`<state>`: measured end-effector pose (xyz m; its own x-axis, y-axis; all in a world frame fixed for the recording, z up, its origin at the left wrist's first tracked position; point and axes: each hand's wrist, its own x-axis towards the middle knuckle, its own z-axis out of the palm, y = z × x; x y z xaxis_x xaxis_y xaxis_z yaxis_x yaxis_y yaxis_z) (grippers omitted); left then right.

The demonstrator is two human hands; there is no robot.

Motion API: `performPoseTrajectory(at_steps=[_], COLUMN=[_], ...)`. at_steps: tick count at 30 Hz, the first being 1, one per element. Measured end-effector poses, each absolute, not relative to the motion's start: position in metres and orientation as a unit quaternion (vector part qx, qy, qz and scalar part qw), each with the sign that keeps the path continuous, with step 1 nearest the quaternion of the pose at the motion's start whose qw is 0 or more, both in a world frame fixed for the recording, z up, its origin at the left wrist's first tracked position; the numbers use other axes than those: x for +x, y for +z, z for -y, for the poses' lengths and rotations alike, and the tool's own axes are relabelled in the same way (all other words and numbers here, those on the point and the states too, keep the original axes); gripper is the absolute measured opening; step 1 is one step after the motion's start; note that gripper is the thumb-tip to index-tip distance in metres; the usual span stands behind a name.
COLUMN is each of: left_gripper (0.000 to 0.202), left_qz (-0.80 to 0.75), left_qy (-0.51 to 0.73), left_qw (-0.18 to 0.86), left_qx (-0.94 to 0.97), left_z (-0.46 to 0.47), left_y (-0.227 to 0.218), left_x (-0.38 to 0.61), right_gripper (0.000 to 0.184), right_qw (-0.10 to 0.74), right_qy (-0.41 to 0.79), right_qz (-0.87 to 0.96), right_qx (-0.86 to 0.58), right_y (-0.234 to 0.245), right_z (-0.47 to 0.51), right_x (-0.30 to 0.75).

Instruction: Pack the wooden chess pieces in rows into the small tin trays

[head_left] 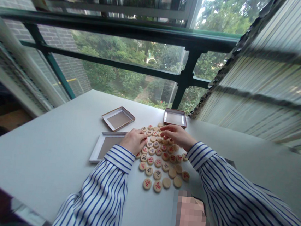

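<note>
Many round wooden chess discs (158, 163) with red or black characters lie spread flat on a white table (56, 146). My left hand (135, 141) rests at the left edge of the spread, fingers curled over a few discs. My right hand (176, 134) lies palm down on the far discs, fingertips bent onto one near the top of the spread. Both arms wear blue-and-white striped sleeves. What either hand grips, if anything, is hidden under the fingers.
Three shallow trays sit around the discs: a brown-rimmed tray (118, 118) at the far left, a white-rimmed tray (104, 146) under my left wrist, a small tray (175, 118) at the far edge. A window railing (186, 77) stands behind; a striped curtain (270, 85) hangs right.
</note>
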<state>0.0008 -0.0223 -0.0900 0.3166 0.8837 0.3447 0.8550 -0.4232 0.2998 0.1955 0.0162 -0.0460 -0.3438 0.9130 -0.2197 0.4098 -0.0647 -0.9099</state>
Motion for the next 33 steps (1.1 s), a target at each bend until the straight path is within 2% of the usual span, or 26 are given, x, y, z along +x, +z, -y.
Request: performPoseTrajectory(at_steps=[12, 23, 33], left_gripper=[0.019, 0.019, 0.027], left_qz=[-0.533, -0.521, -0.509], left_qy=[0.217, 0.221, 0.269], left_qw=[0.022, 0.041, 0.028], left_qx=[0.818, 0.823, 0.817], left_z=[0.024, 0.023, 0.036], left_y=[-0.088, -0.089, -0.076], left_x=[0.000, -0.003, 0.008], right_gripper=[0.025, 0.025, 0.015], right_qw=[0.226, 0.205, 0.072], right_qy=[0.405, 0.308, 0.137], right_qz=[0.746, 0.793, 0.893], right_qx=[-0.479, -0.485, -0.422], right_y=[-0.061, -0.038, -0.037], right_z=[-0.010, 0.013, 0.057], right_x=[0.208, 0.227, 0.240])
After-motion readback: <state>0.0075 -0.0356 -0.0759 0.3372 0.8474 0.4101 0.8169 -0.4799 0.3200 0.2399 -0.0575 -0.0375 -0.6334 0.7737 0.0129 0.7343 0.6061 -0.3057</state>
